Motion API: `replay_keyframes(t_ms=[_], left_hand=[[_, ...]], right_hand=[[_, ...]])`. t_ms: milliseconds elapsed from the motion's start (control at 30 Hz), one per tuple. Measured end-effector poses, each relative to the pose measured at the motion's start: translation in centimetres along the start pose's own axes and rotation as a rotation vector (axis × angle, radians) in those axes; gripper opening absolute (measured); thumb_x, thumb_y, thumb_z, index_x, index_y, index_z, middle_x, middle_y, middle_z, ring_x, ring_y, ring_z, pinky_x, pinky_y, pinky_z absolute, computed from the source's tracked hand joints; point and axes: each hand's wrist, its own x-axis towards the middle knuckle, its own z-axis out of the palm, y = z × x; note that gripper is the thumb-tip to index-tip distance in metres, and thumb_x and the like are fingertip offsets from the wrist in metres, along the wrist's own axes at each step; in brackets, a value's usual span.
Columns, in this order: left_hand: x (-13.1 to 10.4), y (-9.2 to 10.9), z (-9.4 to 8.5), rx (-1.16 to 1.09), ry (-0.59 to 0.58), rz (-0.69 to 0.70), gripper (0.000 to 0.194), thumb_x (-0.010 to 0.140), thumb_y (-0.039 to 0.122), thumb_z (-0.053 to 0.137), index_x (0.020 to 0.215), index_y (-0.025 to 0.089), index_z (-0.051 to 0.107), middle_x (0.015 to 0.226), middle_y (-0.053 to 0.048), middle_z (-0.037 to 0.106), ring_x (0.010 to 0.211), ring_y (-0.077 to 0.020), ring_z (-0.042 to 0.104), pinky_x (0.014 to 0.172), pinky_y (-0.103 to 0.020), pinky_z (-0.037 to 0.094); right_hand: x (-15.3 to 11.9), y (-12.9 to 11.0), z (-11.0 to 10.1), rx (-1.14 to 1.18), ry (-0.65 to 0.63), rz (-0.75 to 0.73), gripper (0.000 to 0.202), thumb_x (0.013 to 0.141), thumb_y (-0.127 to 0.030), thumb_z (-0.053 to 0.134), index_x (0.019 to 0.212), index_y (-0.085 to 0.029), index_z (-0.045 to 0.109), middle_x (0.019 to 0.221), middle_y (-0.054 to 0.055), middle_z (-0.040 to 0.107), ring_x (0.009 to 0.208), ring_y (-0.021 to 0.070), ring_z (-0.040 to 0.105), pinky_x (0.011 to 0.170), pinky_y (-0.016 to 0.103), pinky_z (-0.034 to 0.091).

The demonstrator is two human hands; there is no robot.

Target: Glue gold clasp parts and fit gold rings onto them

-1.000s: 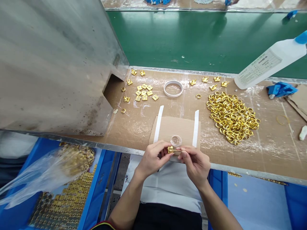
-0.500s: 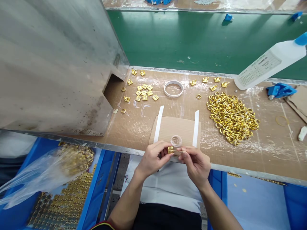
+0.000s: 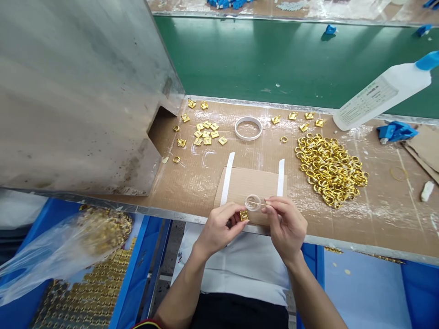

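Between the thumb and fingers of my left hand point(image 3: 221, 225) is a small square gold piece point(image 3: 243, 215), held near the table's front edge. My right hand point(image 3: 287, 222) pinches a thin stick like a toothpick point(image 3: 262, 204), its tip pointing left into a small clear round dish point(image 3: 252, 197). The dish stands on a cardboard sheet point(image 3: 255, 179), held down by white tape strips. Square gold pieces point(image 3: 206, 133) lie in a group at the back left. A heap of gold rings point(image 3: 331, 169) lies to the right.
A white tape roll point(image 3: 248, 129) lies behind the cardboard. A metal box point(image 3: 85, 100) bounds the left side. A white bottle point(image 3: 380, 97) leans at the back right near a blue clip point(image 3: 397, 132). Below the table are blue trays point(image 3: 132, 283).
My right hand has moved slightly right and up, taking the stick's tip from the gold piece to the clear dish. My left hand stays nearly in place with the gold piece.
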Motion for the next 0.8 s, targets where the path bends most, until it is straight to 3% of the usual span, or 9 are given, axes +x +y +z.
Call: replay_keyframes(t_ms=[133, 433, 700, 800], left_hand=[[0.0, 0.0, -0.1, -0.013, 0.001, 0.028, 0.016, 0.092, 0.019, 0.065, 0.107, 0.017, 0.069, 0.076, -0.001, 0.065, 0.058, -0.0099, 0.057, 0.051, -0.018, 0.049], [-0.1, -0.3, -0.2, -0.016, -0.014, 0.029, 0.015, 0.094, 0.022, 0.065, 0.108, 0.016, 0.068, 0.074, 0.000, 0.063, 0.057, -0.0099, 0.056, 0.049, -0.018, 0.048], [-0.1, -0.1, -0.1, -0.017, -0.016, -0.010, 0.014, 0.093, 0.020, 0.065, 0.106, 0.016, 0.069, 0.074, -0.001, 0.064, 0.057, -0.0104, 0.057, 0.050, -0.019, 0.048], [-0.1, -0.1, 0.1, -0.016, -0.004, -0.006, 0.015, 0.092, 0.019, 0.065, 0.106, 0.016, 0.069, 0.074, -0.001, 0.064, 0.057, -0.0104, 0.057, 0.050, -0.019, 0.049]], right_hand=[[0.8, -0.2, 0.4, -0.127, -0.014, -0.090, 0.014, 0.097, -0.014, 0.061, 0.095, -0.024, 0.069, 0.091, 0.006, 0.072, 0.083, 0.0192, 0.071, 0.069, 0.031, 0.062], [0.9, -0.3, 0.6, -0.130, -0.046, -0.058, 0.014, 0.096, -0.015, 0.062, 0.092, -0.025, 0.071, 0.089, 0.005, 0.071, 0.083, 0.0195, 0.071, 0.071, 0.031, 0.062], [0.1, 0.3, 0.2, 0.021, -0.010, 0.104, 0.011, 0.098, -0.021, 0.062, 0.092, -0.022, 0.071, 0.086, 0.006, 0.075, 0.085, 0.0210, 0.074, 0.068, 0.031, 0.062], [-0.2, 0.4, 0.2, 0.084, 0.019, 0.189, 0.012, 0.098, -0.026, 0.063, 0.092, -0.022, 0.072, 0.080, 0.004, 0.076, 0.077, 0.0206, 0.075, 0.066, 0.031, 0.063]])
